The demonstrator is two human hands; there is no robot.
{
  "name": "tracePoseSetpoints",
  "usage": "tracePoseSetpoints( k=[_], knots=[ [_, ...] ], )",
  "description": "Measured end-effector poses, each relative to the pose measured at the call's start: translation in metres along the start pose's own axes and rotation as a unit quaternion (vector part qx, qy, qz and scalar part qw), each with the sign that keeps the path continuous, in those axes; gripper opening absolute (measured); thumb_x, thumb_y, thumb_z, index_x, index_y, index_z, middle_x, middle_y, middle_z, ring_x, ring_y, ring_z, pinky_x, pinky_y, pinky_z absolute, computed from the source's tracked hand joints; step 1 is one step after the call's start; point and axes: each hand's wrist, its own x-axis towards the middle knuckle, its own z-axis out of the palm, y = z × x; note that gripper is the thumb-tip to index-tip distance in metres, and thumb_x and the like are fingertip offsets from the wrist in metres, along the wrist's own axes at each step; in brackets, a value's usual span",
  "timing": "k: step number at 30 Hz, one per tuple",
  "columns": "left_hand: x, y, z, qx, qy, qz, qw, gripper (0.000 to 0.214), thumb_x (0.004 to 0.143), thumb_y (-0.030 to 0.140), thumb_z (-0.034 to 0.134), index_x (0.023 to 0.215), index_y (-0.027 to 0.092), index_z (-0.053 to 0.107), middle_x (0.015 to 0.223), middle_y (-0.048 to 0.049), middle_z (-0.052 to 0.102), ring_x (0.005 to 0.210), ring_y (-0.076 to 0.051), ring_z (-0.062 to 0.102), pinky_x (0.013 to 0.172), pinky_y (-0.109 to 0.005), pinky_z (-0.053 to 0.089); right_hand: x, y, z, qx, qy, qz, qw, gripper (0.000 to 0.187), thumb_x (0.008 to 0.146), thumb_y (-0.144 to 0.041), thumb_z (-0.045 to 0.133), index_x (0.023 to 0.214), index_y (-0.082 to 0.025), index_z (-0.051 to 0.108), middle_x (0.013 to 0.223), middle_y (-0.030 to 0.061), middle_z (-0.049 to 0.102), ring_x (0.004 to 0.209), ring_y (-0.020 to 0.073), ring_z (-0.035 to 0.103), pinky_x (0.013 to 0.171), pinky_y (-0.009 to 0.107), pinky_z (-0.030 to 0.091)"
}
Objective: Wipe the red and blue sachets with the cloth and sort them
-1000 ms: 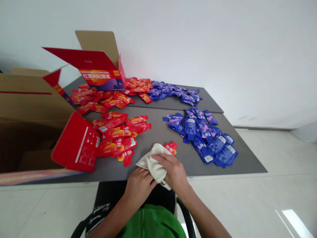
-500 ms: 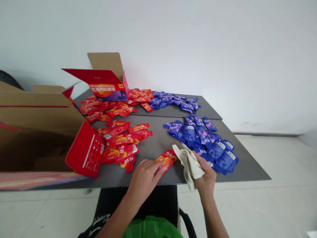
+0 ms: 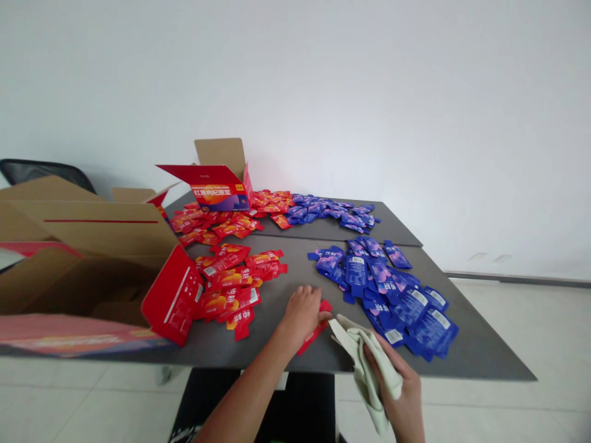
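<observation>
My left hand [image 3: 302, 314] is on the grey table with its fingers curled over a small red pouch [image 3: 314, 337]. The thumb presses on the pouch, and the hand hides part of it. Just to the right, my right hand [image 3: 401, 394] grips a folded off-white cloth [image 3: 367, 363] at the table's front edge. One corner of the cloth comes close to the red pouch. Beyond the right hand lies a heap of blue pouches [image 3: 388, 283]. Left of my left hand are several more red pouches [image 3: 231, 286], overlapping one another.
An open carton [image 3: 170, 295] with raised flaps stands at the left front. Farther back is a second open red carton [image 3: 219, 195]. Around it lie red pouches [image 3: 272, 202], with blue pouches [image 3: 327, 209] to their right. A white wall [image 3: 415, 111] rises behind the table [image 3: 286, 243].
My left hand has shifted right and away from me, covering more of the red pouch, which has turned. My right hand has brought the cloth lower and slightly right. The view has tilted up.
</observation>
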Motion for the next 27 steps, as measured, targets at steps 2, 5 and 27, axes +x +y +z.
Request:
tracePoseSetpoints(
  k=[2,5,27],
  knots=[
    [0.004,-0.005,0.000,-0.026,-0.017,0.003,1.000,0.049,0.082,0.037,0.084,0.124,0.017,0.068,0.109,-0.0120,0.074,0.101,-0.028,0.069,0.087,-0.036,0.052,0.000,0.001,0.000,0.003,-0.008,0.000,1.000,0.042,0.081,-0.046,0.079,0.118,-0.027,0.081,0.122,0.0107,0.079,0.112,0.0392,0.075,0.098,0.050,0.062],
    [0.007,-0.011,-0.003,-0.067,-0.029,0.006,0.997,0.036,0.084,0.034,0.081,0.115,0.020,0.073,0.100,-0.0051,0.077,0.091,-0.022,0.070,0.077,-0.029,0.049,0.001,0.000,0.001,0.017,-0.014,0.011,1.000,0.042,0.081,-0.046,0.079,0.117,-0.026,0.082,0.121,0.0112,0.079,0.111,0.0388,0.076,0.097,0.047,0.063],
    [-0.121,-0.025,-0.034,-0.059,0.015,0.161,0.985,0.040,0.082,0.024,0.086,0.119,0.030,0.072,0.130,-0.0040,0.065,0.124,-0.027,0.058,0.110,-0.050,0.040,0.004,-0.016,0.006,0.046,0.000,0.055,0.997,0.044,0.083,-0.046,0.080,0.121,-0.023,0.079,0.120,0.0120,0.080,0.111,0.0355,0.076,0.101,0.050,0.060]
  ],
)
